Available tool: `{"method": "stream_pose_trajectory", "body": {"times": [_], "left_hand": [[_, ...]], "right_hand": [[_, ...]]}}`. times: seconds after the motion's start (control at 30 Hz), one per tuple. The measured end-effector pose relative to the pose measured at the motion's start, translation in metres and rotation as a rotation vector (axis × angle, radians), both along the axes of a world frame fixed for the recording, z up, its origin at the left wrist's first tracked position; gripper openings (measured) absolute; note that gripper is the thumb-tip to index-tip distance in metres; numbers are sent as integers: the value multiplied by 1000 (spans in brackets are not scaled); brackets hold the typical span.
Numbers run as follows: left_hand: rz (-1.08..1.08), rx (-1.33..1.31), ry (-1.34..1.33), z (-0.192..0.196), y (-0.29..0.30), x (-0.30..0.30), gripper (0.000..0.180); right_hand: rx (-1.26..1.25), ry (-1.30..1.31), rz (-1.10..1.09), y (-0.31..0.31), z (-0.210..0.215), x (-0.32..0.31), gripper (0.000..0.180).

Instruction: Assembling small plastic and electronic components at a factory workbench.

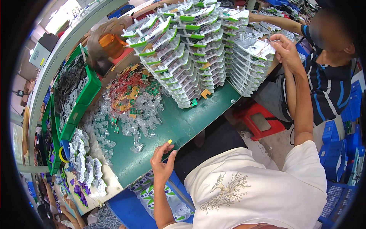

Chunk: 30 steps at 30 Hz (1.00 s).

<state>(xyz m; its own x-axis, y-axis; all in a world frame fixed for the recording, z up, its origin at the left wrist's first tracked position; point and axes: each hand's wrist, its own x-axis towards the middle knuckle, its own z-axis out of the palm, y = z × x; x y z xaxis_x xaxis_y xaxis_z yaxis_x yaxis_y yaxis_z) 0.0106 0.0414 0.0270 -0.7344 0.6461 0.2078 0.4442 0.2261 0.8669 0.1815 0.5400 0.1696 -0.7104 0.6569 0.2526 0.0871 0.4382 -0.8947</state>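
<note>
My right hand (286,53) reaches to the top of a stack of white plastic shells (248,70) at the table's right end. Its curled fingers pinch the edge of the uppermost white shell (259,49), which carries thin wires. My left hand (162,163) is over the front edge of the green tabletop (179,124), thumb and index finger apart, holding nothing visible. A small yellow cover (169,141) sits on one fingertip. Beyond it stand tall stacks of white shells with green edges (187,57).
Left of the stacks lie piled clear plastic pieces (139,122) and red wires (124,89) with small boards. Green bins (85,95) of dark parts line the left. At right, a co-worker (324,76) sits near a red stool (259,122); blue bins (333,160) stand behind.
</note>
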Motion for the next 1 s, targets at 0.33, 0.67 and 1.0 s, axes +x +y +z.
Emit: {"method": "stream_pose_trajectory", "body": {"times": [0.33,0.67,1.0], "left_hand": [[-45,104,-51,-10,3,-8,29],[3,114,-28,-5,-26,16,28],[112,163,-78,-12,-52,13,25]], "right_hand": [[238,324,20,-54,-20,29,15],[426,127,748,-324,-100,-226,9],[1133,80,752,-336,-125,-308,1]]}}
